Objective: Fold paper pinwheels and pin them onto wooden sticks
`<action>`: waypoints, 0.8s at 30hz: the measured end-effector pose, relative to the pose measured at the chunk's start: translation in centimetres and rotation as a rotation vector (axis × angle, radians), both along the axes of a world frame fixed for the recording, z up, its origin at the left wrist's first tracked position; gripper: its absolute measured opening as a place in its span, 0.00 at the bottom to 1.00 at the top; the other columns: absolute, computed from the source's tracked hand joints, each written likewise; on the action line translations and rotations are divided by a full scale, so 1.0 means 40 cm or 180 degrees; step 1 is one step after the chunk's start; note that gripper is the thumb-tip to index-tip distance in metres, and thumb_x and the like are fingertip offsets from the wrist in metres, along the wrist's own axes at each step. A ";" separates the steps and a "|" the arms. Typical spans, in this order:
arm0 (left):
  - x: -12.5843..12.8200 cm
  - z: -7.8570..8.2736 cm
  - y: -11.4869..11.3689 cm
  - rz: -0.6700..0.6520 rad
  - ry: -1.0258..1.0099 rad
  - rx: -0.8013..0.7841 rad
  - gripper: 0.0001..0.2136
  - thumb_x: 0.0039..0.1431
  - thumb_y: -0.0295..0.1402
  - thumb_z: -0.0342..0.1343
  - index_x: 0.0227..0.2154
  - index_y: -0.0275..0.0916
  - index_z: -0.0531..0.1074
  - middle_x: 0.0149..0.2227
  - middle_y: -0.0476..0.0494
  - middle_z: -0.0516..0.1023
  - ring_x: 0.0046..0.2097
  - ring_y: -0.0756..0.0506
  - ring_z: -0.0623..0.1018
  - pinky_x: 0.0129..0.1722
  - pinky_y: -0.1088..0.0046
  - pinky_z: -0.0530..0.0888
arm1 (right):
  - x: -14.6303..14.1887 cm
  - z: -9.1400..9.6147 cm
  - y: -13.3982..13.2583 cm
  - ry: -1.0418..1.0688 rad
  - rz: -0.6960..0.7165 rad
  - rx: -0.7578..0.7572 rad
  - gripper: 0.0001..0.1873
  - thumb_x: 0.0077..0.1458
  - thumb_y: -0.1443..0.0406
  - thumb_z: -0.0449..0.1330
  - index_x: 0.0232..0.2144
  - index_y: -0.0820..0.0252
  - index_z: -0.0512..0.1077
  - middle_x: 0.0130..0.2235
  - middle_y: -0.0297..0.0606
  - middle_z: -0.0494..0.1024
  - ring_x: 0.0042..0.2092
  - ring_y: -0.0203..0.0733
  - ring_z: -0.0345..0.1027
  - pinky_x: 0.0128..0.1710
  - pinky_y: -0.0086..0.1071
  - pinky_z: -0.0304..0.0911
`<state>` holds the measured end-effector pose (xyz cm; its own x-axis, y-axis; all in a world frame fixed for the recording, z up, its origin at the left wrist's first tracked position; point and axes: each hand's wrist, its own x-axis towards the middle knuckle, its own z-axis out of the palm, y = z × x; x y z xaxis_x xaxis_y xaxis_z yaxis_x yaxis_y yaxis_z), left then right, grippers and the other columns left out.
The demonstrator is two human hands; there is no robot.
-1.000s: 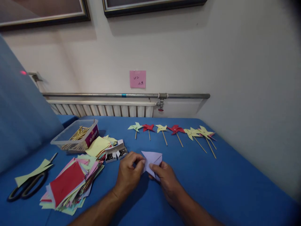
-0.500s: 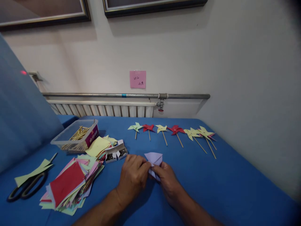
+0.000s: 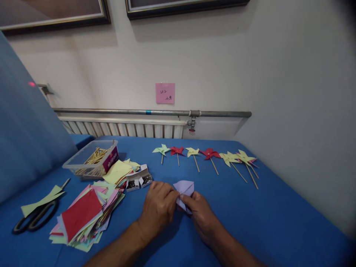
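Note:
My left hand (image 3: pixel 159 207) and my right hand (image 3: pixel 200 215) meet over a folded lavender paper (image 3: pixel 184 190) on the blue table (image 3: pixel 278 222). Both hands pinch the paper, with fingers curled on its lower part, and its upper triangular flap sticks out above them. Just left of my left hand stand two small open boxes of pins (image 3: pixel 138 181). A row of finished paper pinwheels on sticks (image 3: pixel 205 155) lies beyond the hands.
A heap of coloured paper squares (image 3: pixel 86 215) lies at the left, with black scissors (image 3: pixel 30 219) and a yellow paper strip further left. A clear tub of wooden sticks (image 3: pixel 91 159) stands behind the heap. A radiator and pipe run along the wall.
My left hand slid right and closed over the paper's left side. The paper now sits lower and is more covered. The view shifted slightly.

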<state>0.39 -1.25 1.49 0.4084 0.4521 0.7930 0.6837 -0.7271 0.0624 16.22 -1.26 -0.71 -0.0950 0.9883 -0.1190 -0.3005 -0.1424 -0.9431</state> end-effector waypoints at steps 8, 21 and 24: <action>-0.002 -0.014 0.000 -0.0249 -0.0430 -0.0506 0.11 0.69 0.25 0.50 0.38 0.39 0.79 0.34 0.44 0.79 0.36 0.45 0.76 0.38 0.64 0.65 | 0.007 -0.001 -0.002 0.0285 0.0149 -0.0048 0.18 0.44 0.54 0.76 0.29 0.61 0.76 0.25 0.31 0.74 0.28 0.36 0.60 0.31 0.31 0.55; -0.020 0.008 0.010 -0.0271 0.0178 -0.0239 0.11 0.68 0.24 0.50 0.36 0.39 0.79 0.32 0.44 0.79 0.34 0.44 0.73 0.38 0.63 0.63 | 0.009 0.001 0.001 0.0365 0.0308 -0.0090 0.24 0.43 0.49 0.79 0.29 0.62 0.78 0.27 0.32 0.73 0.30 0.36 0.60 0.32 0.31 0.56; -0.022 0.013 0.005 -0.0315 0.0135 -0.0404 0.12 0.67 0.25 0.50 0.36 0.38 0.79 0.33 0.44 0.79 0.35 0.44 0.74 0.39 0.62 0.63 | 0.011 0.000 0.001 0.0375 0.0384 -0.0111 0.24 0.43 0.50 0.78 0.30 0.62 0.78 0.27 0.32 0.74 0.30 0.36 0.61 0.33 0.32 0.59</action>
